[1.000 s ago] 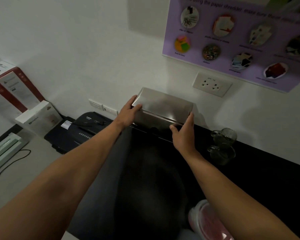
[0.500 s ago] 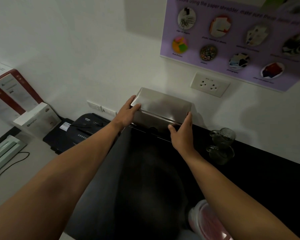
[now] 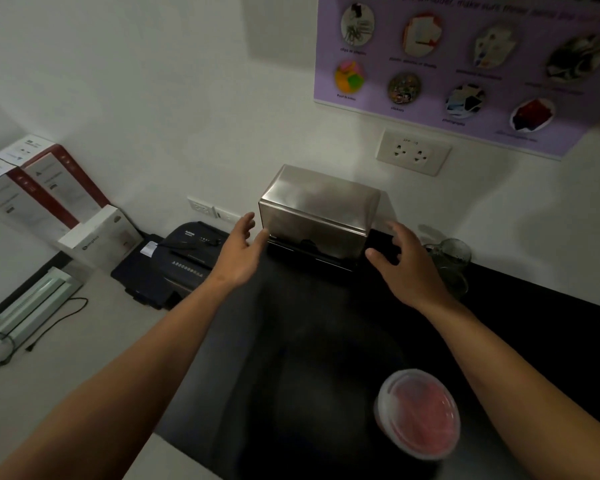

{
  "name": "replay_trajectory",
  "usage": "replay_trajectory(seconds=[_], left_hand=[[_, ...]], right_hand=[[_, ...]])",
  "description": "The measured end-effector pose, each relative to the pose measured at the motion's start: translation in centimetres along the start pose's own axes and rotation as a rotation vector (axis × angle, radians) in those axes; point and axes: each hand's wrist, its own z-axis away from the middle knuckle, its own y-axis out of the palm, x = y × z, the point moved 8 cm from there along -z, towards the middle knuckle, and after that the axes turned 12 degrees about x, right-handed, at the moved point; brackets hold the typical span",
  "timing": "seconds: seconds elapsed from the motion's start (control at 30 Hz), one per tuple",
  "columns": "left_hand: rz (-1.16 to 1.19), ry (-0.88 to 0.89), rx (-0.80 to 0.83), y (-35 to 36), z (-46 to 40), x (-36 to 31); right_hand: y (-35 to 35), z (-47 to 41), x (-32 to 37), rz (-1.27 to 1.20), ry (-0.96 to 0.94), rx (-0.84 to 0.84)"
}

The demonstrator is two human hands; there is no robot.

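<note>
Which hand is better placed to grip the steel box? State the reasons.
Left, probably. The left hand is open, its thumb at the left edge of the steel box; the right hand, also open, hovers slightly off the right side.

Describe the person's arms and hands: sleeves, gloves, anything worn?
The left forearm and right forearm are bare to the frame edge, with no sleeves in view. The left hand and right hand wear no gloves. No watch, band or ring shows, though the light is dim. No markings or cables on them.
</note>
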Motion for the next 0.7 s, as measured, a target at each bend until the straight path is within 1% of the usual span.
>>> replay_trajectory(seconds=[0.07,0.2,0.33,0.53,0.7], left_hand=[[-0.003,0.036,0.026,1.3,2.5,-0.4],[-0.03,0.042,0.098,5.1,7.3,0.4],[-0.022,0.058,0.179,10.2,12.2,0.6],[-0.054,0.071,0.311,18.0,18.1,1.6],[-0.071,0.076,0.346,22.0,21.7,1.3]], right_hand=[[-0.8,1.9,-0.5,0.005,-0.015,0.033],[-1.4,6.1,-2.2,0.034,0.006,0.089],[-0.5,10.7,-3.9,0.074,-0.09,0.159],[0.9,16.6,-7.3,0.09,-0.062,0.26],[1.3,20.1,-9.8,0.128,-0.047,0.281]])
